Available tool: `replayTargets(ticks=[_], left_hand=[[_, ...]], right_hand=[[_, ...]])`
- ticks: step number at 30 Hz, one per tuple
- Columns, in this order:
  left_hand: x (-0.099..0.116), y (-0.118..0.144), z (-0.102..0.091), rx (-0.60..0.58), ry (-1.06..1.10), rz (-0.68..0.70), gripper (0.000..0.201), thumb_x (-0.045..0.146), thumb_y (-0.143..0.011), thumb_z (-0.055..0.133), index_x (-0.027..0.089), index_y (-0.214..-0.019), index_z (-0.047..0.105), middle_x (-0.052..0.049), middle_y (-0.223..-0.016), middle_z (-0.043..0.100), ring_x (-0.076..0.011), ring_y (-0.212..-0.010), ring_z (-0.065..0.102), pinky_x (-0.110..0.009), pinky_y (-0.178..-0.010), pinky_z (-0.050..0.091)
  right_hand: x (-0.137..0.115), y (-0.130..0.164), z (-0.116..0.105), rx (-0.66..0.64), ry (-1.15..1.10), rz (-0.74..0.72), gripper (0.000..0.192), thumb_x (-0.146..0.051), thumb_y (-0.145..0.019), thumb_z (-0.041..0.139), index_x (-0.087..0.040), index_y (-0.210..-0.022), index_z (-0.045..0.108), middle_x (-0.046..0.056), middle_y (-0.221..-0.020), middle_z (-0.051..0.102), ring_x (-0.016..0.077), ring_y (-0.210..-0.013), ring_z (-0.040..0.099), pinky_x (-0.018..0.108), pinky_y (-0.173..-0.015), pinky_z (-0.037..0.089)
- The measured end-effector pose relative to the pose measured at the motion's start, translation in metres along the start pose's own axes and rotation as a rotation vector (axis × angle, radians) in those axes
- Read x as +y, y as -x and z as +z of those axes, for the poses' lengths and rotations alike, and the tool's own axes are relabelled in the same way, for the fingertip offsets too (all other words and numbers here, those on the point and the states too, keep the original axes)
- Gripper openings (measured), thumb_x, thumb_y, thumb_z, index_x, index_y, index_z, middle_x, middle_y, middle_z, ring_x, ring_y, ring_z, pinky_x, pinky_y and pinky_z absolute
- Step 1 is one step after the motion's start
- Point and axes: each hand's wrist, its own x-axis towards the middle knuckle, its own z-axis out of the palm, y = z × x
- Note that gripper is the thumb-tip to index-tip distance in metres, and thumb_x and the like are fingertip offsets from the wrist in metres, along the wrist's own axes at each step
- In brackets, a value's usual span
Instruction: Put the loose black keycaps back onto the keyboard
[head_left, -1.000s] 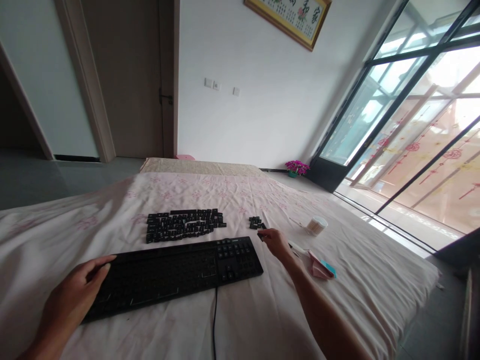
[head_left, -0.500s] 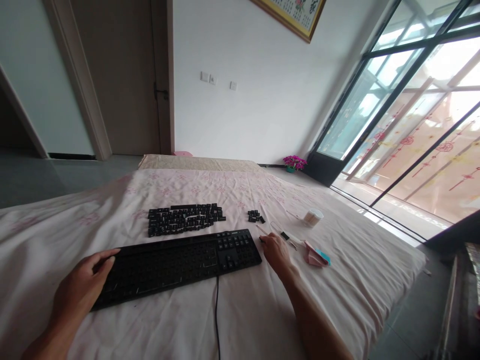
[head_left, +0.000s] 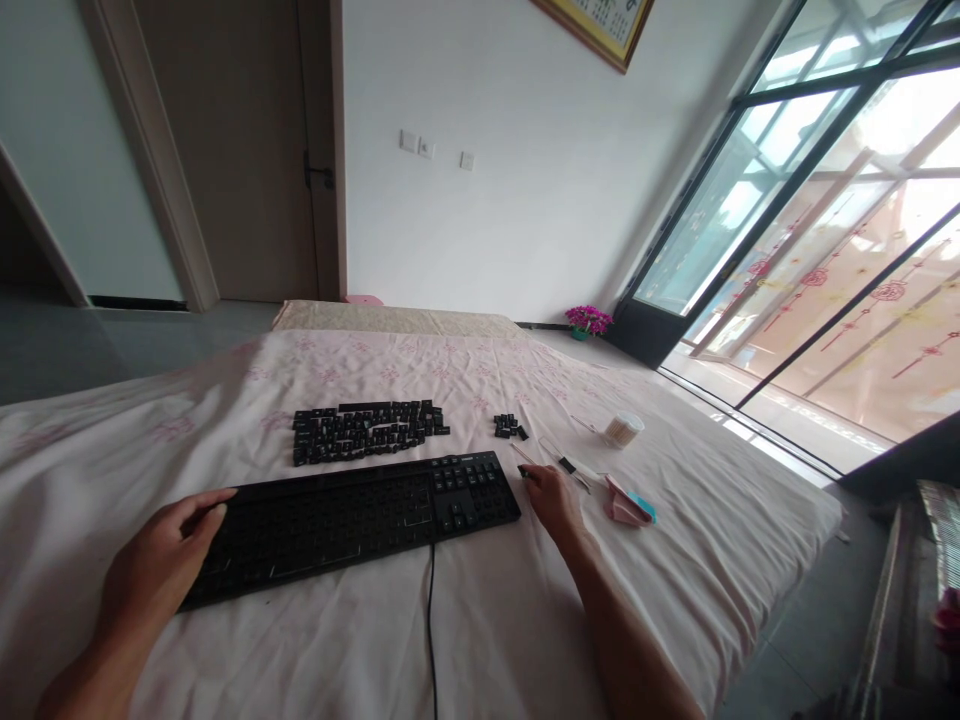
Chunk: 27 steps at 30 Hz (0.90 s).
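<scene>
A black keyboard [head_left: 330,525] lies at a slant on the pink-and-white sheet, many of its main keys bare and the number pad largely filled. My left hand [head_left: 161,548] grips its left end, thumb and fingers closed around the edge. Just past the right end, my right hand [head_left: 553,497] is closed in a pinch on a small black piece that looks like a keycap [head_left: 523,470]. Loose keycaps [head_left: 367,433] lie in rows behind the keyboard. A smaller cluster of keycaps [head_left: 508,427] sits to their right.
Right of my right hand lie a thin tool with a black part [head_left: 568,465], a folded pink-and-blue cloth [head_left: 626,503] and a clear tub of cotton swabs [head_left: 624,430]. The keyboard cable [head_left: 432,630] runs toward me. Purple flowers [head_left: 589,320] stand by the wall.
The view has shifted slightly, so everything sits a little higher in the picture. Both hands keep nearly the same places and grips.
</scene>
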Motion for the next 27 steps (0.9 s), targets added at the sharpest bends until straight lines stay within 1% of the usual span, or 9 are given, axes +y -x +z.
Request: replayTargets(ticks=[2, 5, 7, 11, 16, 22, 27], left_hand=[[-0.001, -0.001, 0.001, -0.006, -0.005, 0.000, 0.042, 0.049, -0.087, 0.039, 0.030, -0.117, 0.062, -0.002, -0.109, 0.067, -0.0228, -0.093, 0.062, -0.030, -0.077, 0.043], [-0.003, -0.002, 0.003, -0.011, -0.005, -0.001, 0.042, 0.049, -0.088, 0.038, 0.032, -0.118, 0.061, -0.002, -0.113, 0.066, -0.0230, -0.095, 0.062, -0.031, -0.079, 0.042], [-0.003, -0.003, 0.003, -0.009, 0.001, 0.000, 0.041, 0.049, -0.088, 0.038, 0.032, -0.117, 0.061, -0.002, -0.114, 0.066, -0.0230, -0.096, 0.062, -0.031, -0.080, 0.042], [-0.003, -0.003, 0.004, -0.003, 0.001, -0.007, 0.042, 0.049, -0.088, 0.038, 0.031, -0.117, 0.062, -0.002, -0.114, 0.066, -0.0234, -0.096, 0.061, -0.031, -0.080, 0.042], [-0.002, -0.002, 0.003, 0.001, 0.007, -0.014, 0.041, 0.050, -0.087, 0.040, 0.032, -0.116, 0.062, -0.002, -0.111, 0.066, -0.0232, -0.093, 0.062, -0.031, -0.078, 0.042], [-0.003, -0.002, 0.002, 0.003, 0.007, -0.017, 0.041, 0.050, -0.086, 0.041, 0.032, -0.115, 0.063, -0.002, -0.110, 0.067, -0.0235, -0.090, 0.063, -0.032, -0.078, 0.043], [-0.005, -0.003, 0.003, 0.013, 0.001, -0.027, 0.042, 0.052, -0.085, 0.041, 0.033, -0.115, 0.064, -0.002, -0.105, 0.069, -0.0240, -0.087, 0.064, -0.033, -0.075, 0.044]], right_hand=[[-0.001, 0.001, 0.001, -0.003, -0.150, 0.034, 0.032, -0.028, -0.082, 0.055, -0.026, -0.109, 0.072, 0.003, -0.104, 0.073, 0.0209, -0.095, 0.067, 0.029, -0.084, 0.047], [-0.006, 0.004, 0.005, -0.062, -0.381, 0.034, 0.032, -0.031, -0.081, 0.056, -0.024, -0.107, 0.073, 0.002, -0.102, 0.074, 0.0217, -0.094, 0.068, 0.030, -0.084, 0.050], [-0.010, 0.005, 0.007, -0.092, -0.438, 0.031, 0.032, -0.031, -0.080, 0.055, -0.024, -0.106, 0.074, 0.001, -0.100, 0.074, 0.0221, -0.094, 0.068, 0.031, -0.083, 0.051], [-0.017, 0.009, 0.005, -0.058, -0.338, 0.023, 0.031, -0.031, -0.081, 0.055, -0.026, -0.104, 0.074, 0.000, -0.099, 0.074, 0.0219, -0.094, 0.067, 0.031, -0.081, 0.050], [-0.028, 0.015, -0.005, -0.012, -0.143, -0.058, 0.031, -0.031, -0.085, 0.052, -0.027, -0.107, 0.073, 0.000, -0.097, 0.073, 0.0183, -0.087, 0.066, 0.028, -0.079, 0.047], [-0.045, 0.024, -0.010, -0.027, 0.027, -0.152, 0.030, -0.026, -0.089, 0.049, -0.025, -0.112, 0.070, 0.003, -0.104, 0.070, 0.0167, -0.098, 0.061, 0.024, -0.086, 0.041], [-0.053, 0.028, -0.011, -0.042, 0.145, -0.150, 0.031, -0.023, -0.091, 0.047, -0.026, -0.114, 0.068, 0.005, -0.103, 0.069, 0.0171, -0.099, 0.059, 0.024, -0.085, 0.039]])
